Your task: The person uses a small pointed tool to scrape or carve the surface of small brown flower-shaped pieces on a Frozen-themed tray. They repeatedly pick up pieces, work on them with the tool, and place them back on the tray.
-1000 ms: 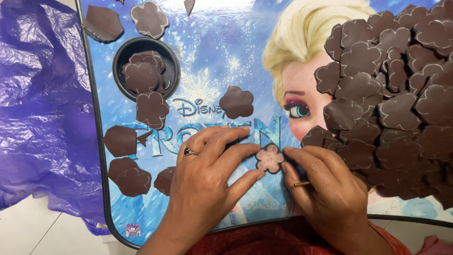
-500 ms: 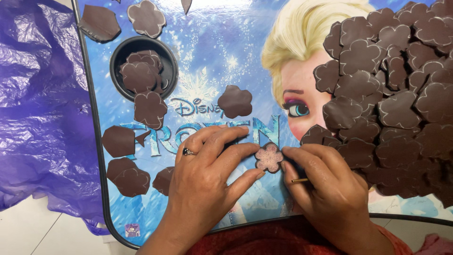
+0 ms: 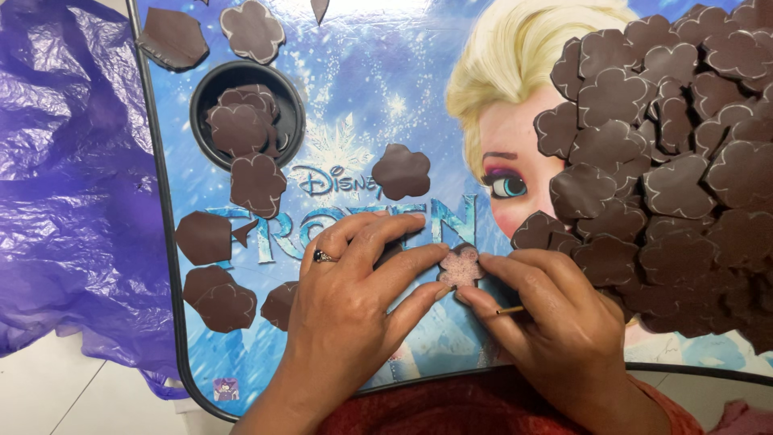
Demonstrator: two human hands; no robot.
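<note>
Both of my hands meet over a small flower-shaped brown piece point(image 3: 461, 266) with a pale, worn face, lying on a blue picture-printed tray point(image 3: 362, 121). My left hand point(image 3: 354, 310), with a ring on one finger, presses its fingertips against the piece's left side. My right hand point(image 3: 555, 322) pinches the piece's right edge and also holds a thin stick point(image 3: 510, 309) between its fingers. A big heap of brown flower-shaped pieces point(image 3: 668, 177) lies right beside my right hand.
A round black cup recess point(image 3: 290, 105) in the tray holds a few brown pieces. Loose brown pieces point(image 3: 401, 171) lie scattered over the tray's left half. Crumpled purple plastic sheet point(image 3: 72, 193) covers the left. White floor point(image 3: 64, 395) shows at bottom left.
Hardly anything has moved; both hands stay on the small flower-shaped piece, with only slight finger shifts.
</note>
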